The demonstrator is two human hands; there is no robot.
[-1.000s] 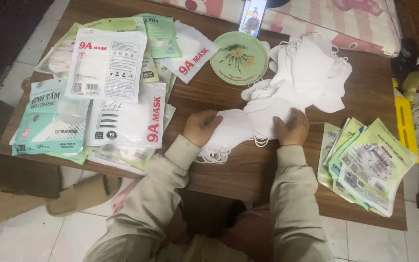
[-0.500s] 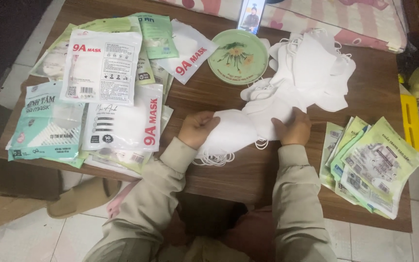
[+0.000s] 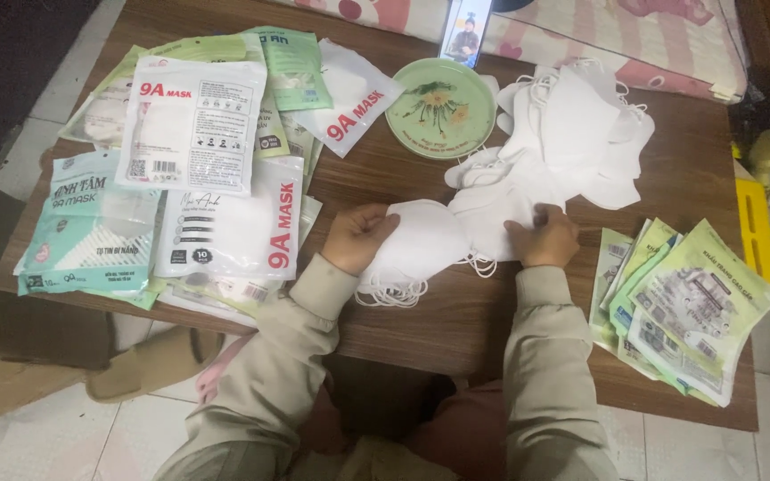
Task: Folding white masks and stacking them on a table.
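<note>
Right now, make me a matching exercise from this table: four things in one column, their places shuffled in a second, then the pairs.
Things
1. green plate
2. fanned stack of green packets
3. loose pile of white masks
4. small stack of white masks

Places
A. right edge of the table
B. between the left hand and right hand
C. far side, near a propped phone
D. just right of the plate

Pairs: 1-C, 2-A, 3-D, 4-B
</note>
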